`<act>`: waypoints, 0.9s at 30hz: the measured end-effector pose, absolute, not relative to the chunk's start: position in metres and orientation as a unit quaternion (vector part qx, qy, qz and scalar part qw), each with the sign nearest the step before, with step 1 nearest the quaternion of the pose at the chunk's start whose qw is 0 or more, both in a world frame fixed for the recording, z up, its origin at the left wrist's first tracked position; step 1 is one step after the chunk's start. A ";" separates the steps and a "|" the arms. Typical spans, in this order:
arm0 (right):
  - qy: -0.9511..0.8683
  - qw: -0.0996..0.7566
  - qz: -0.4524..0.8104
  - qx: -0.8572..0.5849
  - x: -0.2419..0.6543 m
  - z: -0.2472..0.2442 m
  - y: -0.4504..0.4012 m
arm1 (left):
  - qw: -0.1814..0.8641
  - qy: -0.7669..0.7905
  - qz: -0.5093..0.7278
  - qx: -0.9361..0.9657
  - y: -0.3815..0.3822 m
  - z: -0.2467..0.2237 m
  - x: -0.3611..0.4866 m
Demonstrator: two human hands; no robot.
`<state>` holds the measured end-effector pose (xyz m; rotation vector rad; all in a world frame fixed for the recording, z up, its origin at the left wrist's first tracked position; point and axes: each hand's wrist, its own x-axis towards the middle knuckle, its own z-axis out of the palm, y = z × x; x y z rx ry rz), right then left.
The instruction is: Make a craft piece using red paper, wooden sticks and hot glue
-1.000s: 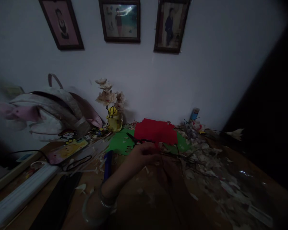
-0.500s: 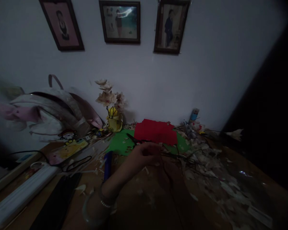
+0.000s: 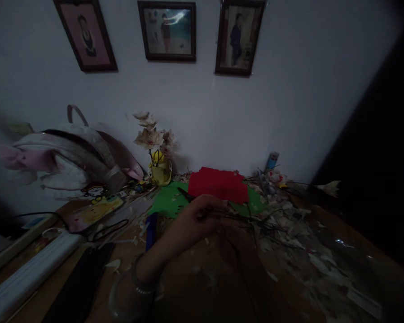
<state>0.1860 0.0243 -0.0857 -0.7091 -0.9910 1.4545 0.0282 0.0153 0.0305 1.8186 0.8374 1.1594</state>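
Observation:
My left hand (image 3: 202,214) comes in from the lower left with bangles on its wrist, its fingers closed around thin dark wire stems (image 3: 235,217) that run off to the right. Black scissors (image 3: 186,194) lie on a green paper sheet (image 3: 168,204), their handles hidden behind my left hand. A crumpled red paper sheet (image 3: 218,184) lies just beyond. A dim shape under the stems may be my right hand (image 3: 237,240), too dark to make out.
Pale paper scraps and stems (image 3: 289,242) litter the wooden tabletop on the right. A yellow vase of paper flowers (image 3: 160,172), a backpack (image 3: 70,157), a blue marker (image 3: 151,231), a white power strip (image 3: 30,273) and loose cable stand on the left.
My left hand has risen slightly and shifted left over the scissors, hiding more of them. The wire stems now lie higher and straighter from the hand.

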 end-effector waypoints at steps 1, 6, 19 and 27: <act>-0.423 0.591 0.614 -0.307 0.186 -0.085 0.025 | 0.373 0.325 0.466 0.734 0.014 0.031 0.028; -0.420 0.614 0.592 -0.311 0.186 -0.085 0.031 | 0.257 0.326 0.463 0.783 0.006 0.037 0.028; -0.413 0.593 0.628 -0.288 0.187 -0.063 0.011 | 0.174 0.482 0.390 0.765 0.016 0.023 0.031; -0.402 0.595 0.636 -0.284 0.190 -0.060 0.014 | 0.203 0.497 0.380 0.753 0.019 0.023 0.029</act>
